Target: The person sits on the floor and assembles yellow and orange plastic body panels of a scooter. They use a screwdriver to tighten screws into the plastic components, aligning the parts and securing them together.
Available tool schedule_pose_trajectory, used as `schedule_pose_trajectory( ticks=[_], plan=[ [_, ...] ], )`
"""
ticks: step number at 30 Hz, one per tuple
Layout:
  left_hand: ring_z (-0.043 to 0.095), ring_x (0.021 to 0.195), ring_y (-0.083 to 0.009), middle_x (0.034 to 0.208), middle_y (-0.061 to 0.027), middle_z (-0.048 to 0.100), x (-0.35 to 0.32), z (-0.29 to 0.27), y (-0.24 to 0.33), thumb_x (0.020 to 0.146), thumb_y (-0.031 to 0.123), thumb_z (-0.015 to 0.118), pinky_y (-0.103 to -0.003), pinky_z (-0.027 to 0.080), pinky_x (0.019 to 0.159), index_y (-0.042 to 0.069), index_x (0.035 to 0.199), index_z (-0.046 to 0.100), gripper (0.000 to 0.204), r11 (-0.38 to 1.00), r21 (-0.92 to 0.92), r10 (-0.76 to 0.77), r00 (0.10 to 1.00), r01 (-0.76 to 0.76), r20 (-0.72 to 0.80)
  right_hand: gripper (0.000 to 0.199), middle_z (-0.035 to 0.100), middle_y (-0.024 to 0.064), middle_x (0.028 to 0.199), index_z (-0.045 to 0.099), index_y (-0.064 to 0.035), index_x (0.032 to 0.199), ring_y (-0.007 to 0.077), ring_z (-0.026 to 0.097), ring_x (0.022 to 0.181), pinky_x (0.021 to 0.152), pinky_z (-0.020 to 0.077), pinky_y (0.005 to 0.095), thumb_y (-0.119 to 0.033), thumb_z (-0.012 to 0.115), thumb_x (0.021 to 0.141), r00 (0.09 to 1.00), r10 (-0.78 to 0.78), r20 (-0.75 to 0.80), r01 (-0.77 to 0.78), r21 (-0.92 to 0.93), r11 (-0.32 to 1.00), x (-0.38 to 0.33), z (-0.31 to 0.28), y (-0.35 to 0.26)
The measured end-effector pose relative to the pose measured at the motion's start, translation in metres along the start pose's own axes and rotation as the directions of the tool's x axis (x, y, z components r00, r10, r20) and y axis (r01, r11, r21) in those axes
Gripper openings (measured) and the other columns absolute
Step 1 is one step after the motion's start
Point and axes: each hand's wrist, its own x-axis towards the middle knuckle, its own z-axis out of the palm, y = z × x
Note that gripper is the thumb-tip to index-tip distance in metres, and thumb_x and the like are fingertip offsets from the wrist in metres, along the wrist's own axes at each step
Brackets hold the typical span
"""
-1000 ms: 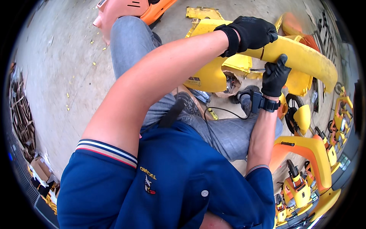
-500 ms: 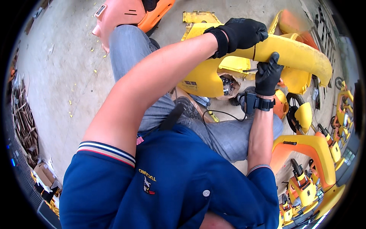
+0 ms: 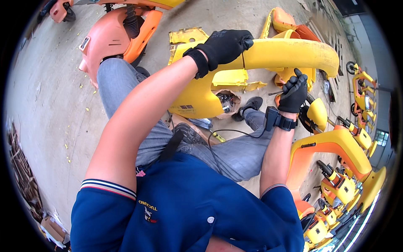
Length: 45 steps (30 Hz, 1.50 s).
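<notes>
My left hand (image 3: pixel 228 47), in a black glove, is closed on the top edge of a large yellow curved scooter body panel (image 3: pixel 294 54). A dark seam crosses the panel just beside its fingers. Below the panel's far right part, and apart from it, my right hand (image 3: pixel 294 91) is also gloved and closed. From its fingers a thin dark rod (image 3: pixel 276 93) points left, and the rest of it is hidden in the fist. The panel's wide lower part (image 3: pixel 195 101) reaches down in front of my left knee.
A bag of small dark parts (image 3: pixel 226 102) sits behind the panel, near my shoe. Pink and orange scooter bodywork (image 3: pixel 105 40) stands at the far left. Yellow and orange pieces (image 3: pixel 285 21) lie at the back. Yellow scooters (image 3: pixel 342 189) and a large yellow-orange frame (image 3: pixel 348 147) line the right.
My right hand has moved down and away from the panel, with the thin rod still in it. The left hand keeps its grip on the panel. The whole view has shifted.
</notes>
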Motion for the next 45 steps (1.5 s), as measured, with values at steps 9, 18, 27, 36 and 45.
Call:
schedule_pose_trajectory(
  ticks=[9,18,27,36,45],
  plan=[
    [0.061,0.091,-0.0321,0.102,-0.0164,0.066,-0.015,-0.015,0.008,0.098,0.026,0.049,-0.037,0.046,0.083,0.005,0.112,0.059,0.028,0.995,-0.097,0.021,0.999,-0.017,0.044,0.029,0.062,0.0014,0.088,0.059,-0.0129,0.107,0.0047,0.038,0.046,0.04,0.0289,0.0197,-0.039,0.055,0.096,0.825,-0.449,-0.345,0.382,-0.246,0.891,0.081,-0.09,-0.089],
    [0.061,0.087,-0.0303,0.099,-0.0162,0.066,-0.018,-0.019,0.011,0.098,0.026,0.051,-0.036,0.047,0.082,0.004,0.114,0.058,0.028,0.99,-0.13,0.069,0.995,-0.059,0.072,0.027,0.061,-0.0066,0.081,0.062,-0.012,0.111,0.0021,0.041,0.052,0.042,0.0262,0.0183,-0.033,0.06,0.095,0.893,-0.439,-0.096,0.369,-0.403,0.838,0.112,-0.106,-0.119],
    [0.062,0.088,-0.0297,0.098,-0.015,0.067,-0.02,-0.018,0.009,0.098,0.026,0.05,-0.037,0.047,0.082,0.007,0.115,0.058,0.028,0.997,-0.062,0.058,0.996,-0.054,0.067,0.038,0.063,0.0049,0.111,0.056,-0.0004,0.124,0.0114,0.057,0.099,0.086,0.0442,0.0237,-0.028,0.057,0.097,0.883,-0.391,0.26,0.469,-0.546,0.694,0.106,-0.098,-0.137],
    [0.062,0.09,-0.0302,0.1,-0.0146,0.066,-0.017,-0.021,0.004,0.098,0.026,0.049,-0.037,0.047,0.083,0.007,0.116,0.058,0.028,0.997,-0.058,0.055,0.997,-0.052,0.061,0.049,0.062,0.0079,0.113,0.052,0.0035,0.126,0.0136,0.057,0.097,0.086,0.0451,0.0263,-0.031,0.065,0.093,0.9,-0.366,0.238,0.434,-0.574,0.695,0.082,-0.085,-0.151],
    [0.061,0.09,-0.0313,0.1,-0.0156,0.066,-0.018,-0.023,0.004,0.098,0.026,0.049,-0.037,0.047,0.083,0.005,0.115,0.058,0.029,0.995,-0.081,0.06,0.995,-0.054,0.083,0.051,0.062,0.0032,0.104,0.053,-0.001,0.128,0.0093,0.055,0.084,0.07,0.0445,0.0215,-0.035,0.065,0.091,0.919,-0.337,0.206,0.395,-0.511,0.764,0.086,-0.081,-0.137]
  ],
)
